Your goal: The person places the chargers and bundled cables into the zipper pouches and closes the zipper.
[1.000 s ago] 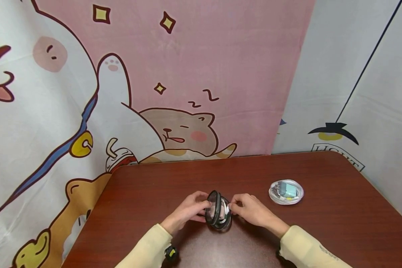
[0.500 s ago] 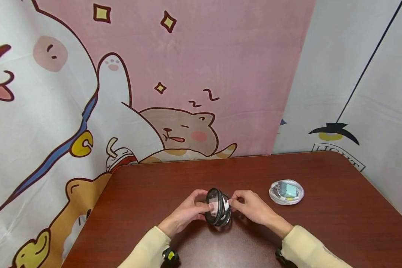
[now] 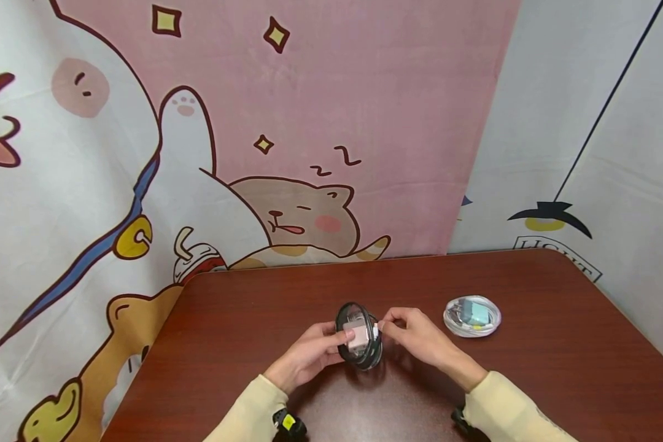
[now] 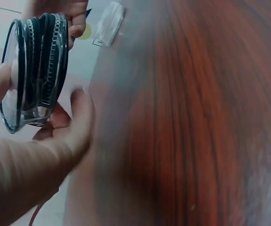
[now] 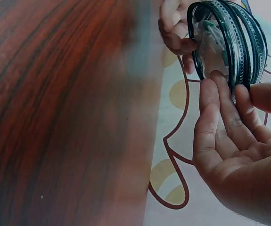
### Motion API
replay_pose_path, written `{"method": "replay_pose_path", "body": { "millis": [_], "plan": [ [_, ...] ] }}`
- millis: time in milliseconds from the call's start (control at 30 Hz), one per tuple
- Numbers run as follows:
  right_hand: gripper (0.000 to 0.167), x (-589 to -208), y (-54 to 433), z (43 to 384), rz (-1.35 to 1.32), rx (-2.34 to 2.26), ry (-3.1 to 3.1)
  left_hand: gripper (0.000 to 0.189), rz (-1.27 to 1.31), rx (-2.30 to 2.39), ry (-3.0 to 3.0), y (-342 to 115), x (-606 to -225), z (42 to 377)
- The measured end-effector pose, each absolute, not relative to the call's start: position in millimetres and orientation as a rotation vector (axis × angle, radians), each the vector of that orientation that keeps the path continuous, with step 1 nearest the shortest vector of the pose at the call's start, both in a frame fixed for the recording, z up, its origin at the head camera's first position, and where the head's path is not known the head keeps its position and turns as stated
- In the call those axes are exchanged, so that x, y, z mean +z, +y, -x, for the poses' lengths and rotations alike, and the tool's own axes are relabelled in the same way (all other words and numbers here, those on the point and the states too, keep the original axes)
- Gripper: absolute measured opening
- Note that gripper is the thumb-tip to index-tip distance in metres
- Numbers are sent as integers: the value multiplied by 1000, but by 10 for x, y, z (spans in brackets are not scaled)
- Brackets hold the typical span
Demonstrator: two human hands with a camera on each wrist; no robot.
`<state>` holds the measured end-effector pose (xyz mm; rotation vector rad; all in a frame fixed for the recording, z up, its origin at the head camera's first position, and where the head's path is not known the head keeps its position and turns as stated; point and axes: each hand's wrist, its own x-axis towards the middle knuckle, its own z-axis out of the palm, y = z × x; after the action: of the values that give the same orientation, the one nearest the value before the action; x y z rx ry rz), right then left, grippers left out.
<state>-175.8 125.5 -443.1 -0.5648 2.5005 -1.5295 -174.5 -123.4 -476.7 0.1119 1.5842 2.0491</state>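
Observation:
A round, see-through zip case (image 3: 359,362) with black edging is held up over the table. My left hand (image 3: 306,356) grips it from the left, thumb on its clear face. Inside show a pale pink charger block (image 3: 356,336) and, in the right wrist view, a bundled white cable (image 5: 212,40). On the case's right side, thumb and forefinger of my right hand (image 3: 420,336) pinch at the zipped edge; in the right wrist view the other fingers of this hand (image 5: 241,146) extend beneath the case. Those fingertips hide the zipper pull.
To the right on the brown table (image 3: 254,307) lies a clear round case (image 3: 472,317) with a light blue charger block and white cable. Behind the table's far edge hangs a printed curtain (image 3: 409,123) with cartoon animals.
The case has risen slightly and turned, so its clear face and the pink block show more. The gap with white cable along its side has narrowed. My right hand has shifted slightly upward.

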Motion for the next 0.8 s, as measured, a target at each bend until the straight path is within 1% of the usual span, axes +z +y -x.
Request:
{"method": "replay_pose_path", "body": {
  "millis": [67,267,400,500,700,800],
  "plan": [
    [16,-4426,1259,1760,549,-1544,2487,36,-83,2082,1503,-1220,-4773,1746],
    [16,-4424,1278,1772,515,-1556,2491,45,-85,2126,1377,-1189,-4783,1743],
    [16,-4423,1287,1774,513,-1568,2480,46,-90,2128,1339,-1179,-4777,1739],
    [17,-4423,1290,1774,517,-1569,2476,42,-75,2133,1330,-1168,-4780,1739],
    [17,-4418,1282,1766,531,-1555,2489,28,-51,2168,1348,-1136,-4785,1726],
    [17,-4416,1277,1762,548,-1558,2488,26,-33,2182,1341,-1121,-4786,1723]
  ]
}}
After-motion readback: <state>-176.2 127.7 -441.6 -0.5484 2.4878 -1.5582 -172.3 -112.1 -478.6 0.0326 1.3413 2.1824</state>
